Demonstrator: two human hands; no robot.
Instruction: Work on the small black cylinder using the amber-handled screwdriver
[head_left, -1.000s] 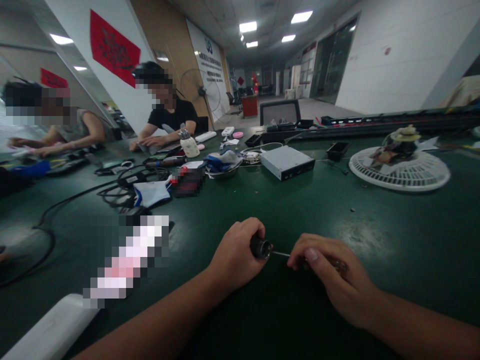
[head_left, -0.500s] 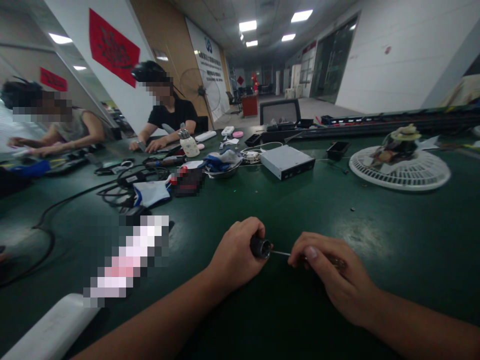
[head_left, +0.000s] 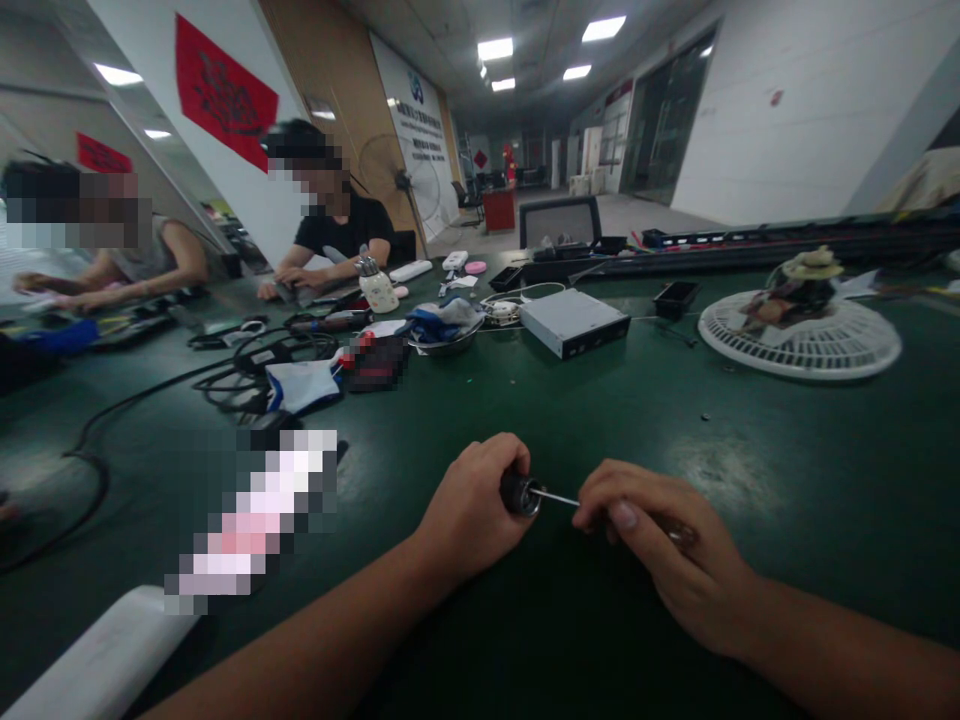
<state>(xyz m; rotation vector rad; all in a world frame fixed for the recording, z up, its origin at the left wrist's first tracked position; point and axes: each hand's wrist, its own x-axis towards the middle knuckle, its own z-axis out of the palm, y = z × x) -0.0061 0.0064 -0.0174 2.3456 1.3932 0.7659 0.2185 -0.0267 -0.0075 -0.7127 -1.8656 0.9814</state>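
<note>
My left hand [head_left: 474, 510] is closed around a dark, round, hollow part [head_left: 520, 493] whose open end faces right. A screwdriver [head_left: 556, 498] with a thin metal shaft lies in the grip of my right hand [head_left: 660, 530]. Its tip reaches into the open end of the dark part. The screwdriver's handle is mostly hidden by my fingers, with a brownish translucent bit showing. Both hands are low over the green table [head_left: 600, 420]. What kind of part the left hand holds cannot be made out.
Ahead stand a silver disc drive [head_left: 574, 322] and a white fan grille [head_left: 799, 335] with a motor on it. Cables, a white-blue glove [head_left: 304, 385] and a metal bowl [head_left: 450, 345] with cloth lie left. A white object [head_left: 112, 650] is near left. Two people sit at far left.
The screwdriver's tip has moved up and left, from the lower rim into the dark part's opening. My right hand has shifted slightly left. My left hand stays in place.
</note>
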